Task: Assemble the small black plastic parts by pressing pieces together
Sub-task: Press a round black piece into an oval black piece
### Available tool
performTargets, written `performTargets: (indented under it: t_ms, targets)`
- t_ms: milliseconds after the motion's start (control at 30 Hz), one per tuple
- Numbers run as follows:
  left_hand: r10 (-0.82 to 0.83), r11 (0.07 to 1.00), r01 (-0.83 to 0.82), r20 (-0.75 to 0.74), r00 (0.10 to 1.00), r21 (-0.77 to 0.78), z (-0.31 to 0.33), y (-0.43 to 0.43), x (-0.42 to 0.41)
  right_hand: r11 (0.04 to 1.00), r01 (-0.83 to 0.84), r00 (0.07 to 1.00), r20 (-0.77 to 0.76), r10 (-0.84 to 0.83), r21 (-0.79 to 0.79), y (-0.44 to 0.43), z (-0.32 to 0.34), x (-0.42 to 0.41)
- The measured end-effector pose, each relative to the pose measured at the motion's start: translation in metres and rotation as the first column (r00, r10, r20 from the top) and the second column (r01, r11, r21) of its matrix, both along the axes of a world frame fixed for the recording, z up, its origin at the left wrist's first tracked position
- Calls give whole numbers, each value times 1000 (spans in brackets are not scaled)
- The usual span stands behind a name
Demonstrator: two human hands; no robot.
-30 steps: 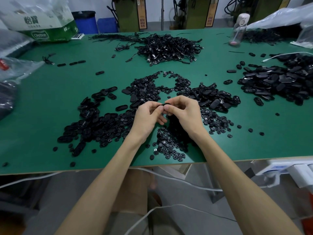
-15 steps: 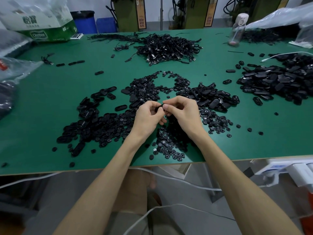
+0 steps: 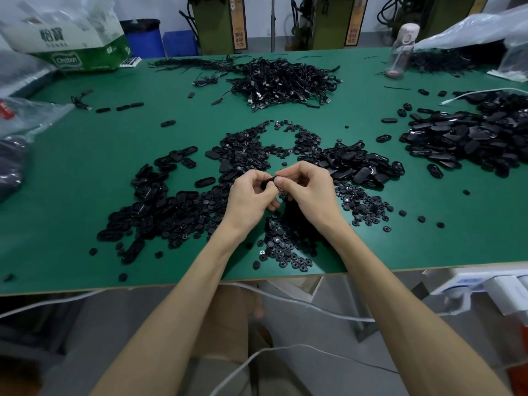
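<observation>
Over the middle of the green table (image 3: 85,172), my left hand (image 3: 250,197) and my right hand (image 3: 307,190) meet fingertip to fingertip. Between them they pinch one small black plastic part (image 3: 268,182); most of it is hidden by my fingers. Under and around the hands lies a wide spread of small round black pieces (image 3: 285,250). Oval black shells are heaped to the left (image 3: 160,207) and just right of the hands (image 3: 357,167).
A bigger heap of oval shells (image 3: 468,138) lies at the right. A tangle of black cables (image 3: 283,81) sits at the back centre. A green-and-white box (image 3: 77,50) and plastic bags (image 3: 25,115) crowd the left. A bottle (image 3: 400,52) stands far right. White cables hang below the table edge.
Both hands stay together at the same spot. The fingers have shifted slightly round the small part held between them.
</observation>
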State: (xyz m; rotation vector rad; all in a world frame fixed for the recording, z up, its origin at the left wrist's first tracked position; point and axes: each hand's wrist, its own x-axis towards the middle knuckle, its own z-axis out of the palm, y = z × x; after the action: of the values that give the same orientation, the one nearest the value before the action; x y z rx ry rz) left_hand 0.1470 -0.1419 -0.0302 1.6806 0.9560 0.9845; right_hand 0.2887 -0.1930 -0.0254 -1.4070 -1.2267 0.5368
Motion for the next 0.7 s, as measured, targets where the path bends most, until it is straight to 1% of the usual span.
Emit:
performTargets:
  t_ms: [133,200,367,433,533,700]
  targets:
    - [24,1000,-24,-4,1000,2,0,-1,0,1000,-1,999,37,1,-4,0,1,-1]
    - [9,1000,-9,8,1000,0,0,-1,0,1000,4,1000,28,-4,2,0,1,-1]
    - [-57,996,66,124,991,-64,3,-1,-5,998,-9,999,-38,12,63,-2,0,1]
    - [-40,996,51,144,989,-72,4,-2,-5,996,-29,999,-24,31,88,-2,1,1]
    - [-13,999,19,115,993,-48,2,-1,-3,996,-43,999,13,42,79,0,0,1]
    - [14,999,-6,144,989,-52,2,-1,-2,998,11,999,32,-13,70,0,0,-2]
